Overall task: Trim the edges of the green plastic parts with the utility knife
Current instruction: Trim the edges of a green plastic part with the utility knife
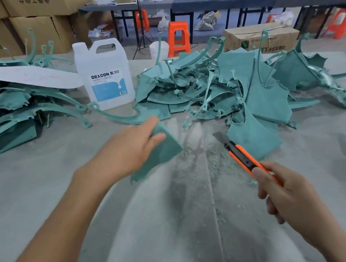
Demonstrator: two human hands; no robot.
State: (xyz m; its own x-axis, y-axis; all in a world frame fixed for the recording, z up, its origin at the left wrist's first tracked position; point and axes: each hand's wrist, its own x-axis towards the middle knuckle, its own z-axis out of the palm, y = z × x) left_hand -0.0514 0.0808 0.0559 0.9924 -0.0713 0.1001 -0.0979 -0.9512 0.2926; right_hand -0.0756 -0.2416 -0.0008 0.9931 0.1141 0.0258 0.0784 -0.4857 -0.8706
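Between our two hands, over the dusty middle of the table (159, 222), lies the gap that the next cut has to close. Our left hand (130, 150) grips a green plastic part (164, 152) by its upper corner, thumb curled over the top face and the fingers tucked beneath where we cannot see them. Our right hand (289, 194) is wrapped round the rear of the orange utility knife (242, 158), whose long axis runs away from us and to the left, its blade (219, 137) extended. Blade and held part are apart, the part lying to the left of the tip, so we judge that either the left hand must carry an edge across to the knife or the knife must swing left to meet it. Nearer the blade is another green piece (254, 139), lying flat just to its right at the foot of the heap (217, 88). Blur smears the held part, so we cannot make out which edge needs trimming, nor whether its jagged lower corner touches the table. Our palm hides the back end of the knife handle.
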